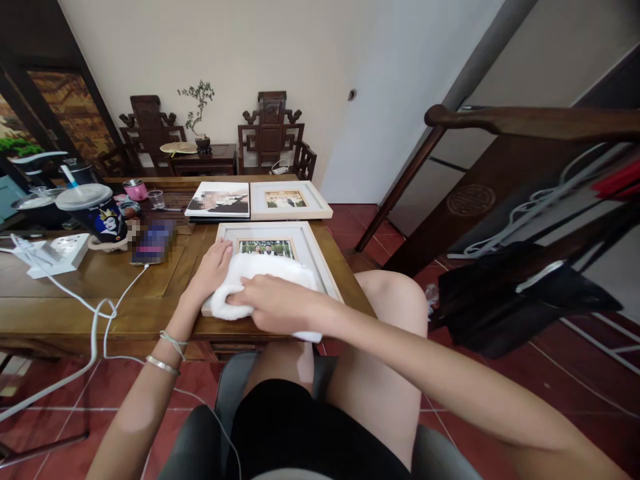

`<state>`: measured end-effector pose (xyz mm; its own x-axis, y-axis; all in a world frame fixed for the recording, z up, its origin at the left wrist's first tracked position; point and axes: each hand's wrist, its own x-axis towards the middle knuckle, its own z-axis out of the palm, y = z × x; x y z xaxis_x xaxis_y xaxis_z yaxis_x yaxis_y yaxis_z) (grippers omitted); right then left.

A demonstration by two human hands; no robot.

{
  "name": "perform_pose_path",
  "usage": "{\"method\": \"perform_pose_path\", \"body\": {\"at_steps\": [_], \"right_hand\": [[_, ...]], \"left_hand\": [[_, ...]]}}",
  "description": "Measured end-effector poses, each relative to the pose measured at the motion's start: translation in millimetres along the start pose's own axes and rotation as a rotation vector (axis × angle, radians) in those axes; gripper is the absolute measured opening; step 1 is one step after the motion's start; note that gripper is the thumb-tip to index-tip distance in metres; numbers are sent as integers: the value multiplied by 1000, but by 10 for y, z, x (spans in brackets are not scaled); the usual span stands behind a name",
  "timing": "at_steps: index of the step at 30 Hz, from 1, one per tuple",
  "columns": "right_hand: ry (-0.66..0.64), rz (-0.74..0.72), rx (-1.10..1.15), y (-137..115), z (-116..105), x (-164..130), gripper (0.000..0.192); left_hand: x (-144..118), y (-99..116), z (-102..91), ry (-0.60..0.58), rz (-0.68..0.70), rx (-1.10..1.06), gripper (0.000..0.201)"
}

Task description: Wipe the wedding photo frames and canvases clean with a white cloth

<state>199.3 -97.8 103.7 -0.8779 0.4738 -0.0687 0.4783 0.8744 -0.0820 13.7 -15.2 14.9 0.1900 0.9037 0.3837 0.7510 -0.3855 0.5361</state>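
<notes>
A: Head view. What does each hand do?

B: The right hand (277, 303) lies across a fluffy white cloth (265, 280), fingers curled over its near left end and gripping it. The cloth covers the lower half of a white picture frame (306, 245) lying flat at the near edge of the wooden table (100, 280). The left hand (213, 267) rests flat, fingers extended and holding nothing, on the frame's left side, touching the cloth.

A: And the surroundings?

B: Beyond the near frame lie a second white frame (290, 200) and, touching its left side, a photo book (219, 200). To the left stand a lidded dark printed cup (97, 213) with a straw, a white power strip (55, 253) and a white cable (95, 320) trailing off the table edge. Two carved wooden chairs (273, 133) stand against the far wall.
</notes>
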Motion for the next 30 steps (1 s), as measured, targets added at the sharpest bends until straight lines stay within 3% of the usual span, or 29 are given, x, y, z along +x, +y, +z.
{"method": "perform_pose_path", "body": {"at_steps": [4, 7, 11, 16, 20, 27, 30], "right_hand": [[102, 91, -44, -346, 201, 106, 39], [141, 119, -52, -454, 330, 152, 41], [120, 125, -39, -334, 329, 53, 41], [42, 143, -24, -90, 187, -347, 42], [41, 191, -31, -53, 141, -531, 41], [93, 121, -16, -286, 190, 56, 35], [166, 166, -26, -441, 257, 244, 31]], "left_hand": [[10, -37, -18, -22, -1, 10, 43], [35, -55, -30, -40, 19, 19, 39], [52, -66, -30, -54, 52, 35, 38], [52, -82, 3, -41, 58, 32, 36], [50, -84, 28, -24, 36, 5, 35], [11, -19, -58, 0, -82, -68, 52], [-1, 4, -79, -8, -101, -78, 52]]}}
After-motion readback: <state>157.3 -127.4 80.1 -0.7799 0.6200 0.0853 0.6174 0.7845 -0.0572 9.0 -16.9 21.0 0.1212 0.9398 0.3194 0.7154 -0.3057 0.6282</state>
